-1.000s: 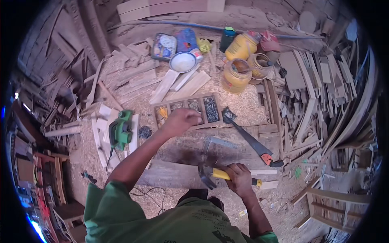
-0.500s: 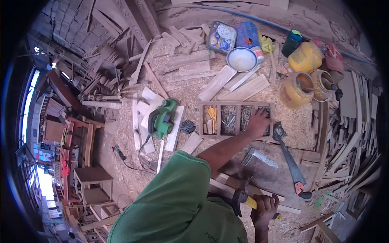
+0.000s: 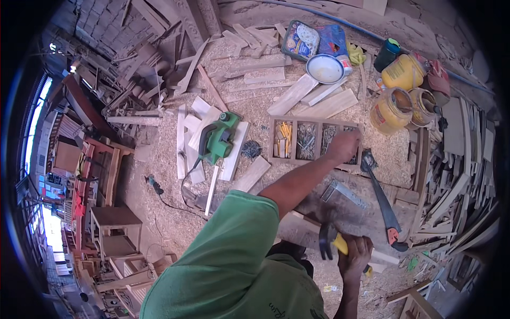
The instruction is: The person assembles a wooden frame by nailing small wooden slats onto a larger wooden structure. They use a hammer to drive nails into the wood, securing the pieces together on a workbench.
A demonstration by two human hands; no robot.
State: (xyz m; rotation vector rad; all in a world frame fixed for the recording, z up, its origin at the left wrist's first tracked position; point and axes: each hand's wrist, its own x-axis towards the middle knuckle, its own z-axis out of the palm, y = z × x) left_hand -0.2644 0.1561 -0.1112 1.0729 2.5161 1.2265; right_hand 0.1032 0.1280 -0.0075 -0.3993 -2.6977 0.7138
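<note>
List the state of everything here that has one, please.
Divided tray: uncovered, stocked
Left hand: over the tray's right end
Hammer: gripped by the right hand
Green planer: resting on boards
Handsaw: lying unheld
Metal square: lying unheld
Front yellow jar: open-topped
Bottle: lidded
Bowl: upright, uncovered

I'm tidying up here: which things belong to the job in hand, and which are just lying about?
Apparently in use: hammer, in the right hand; divided box, under the left hand.
Seemingly lying about: saw, green planer, bowl, yellow jars.
</note>
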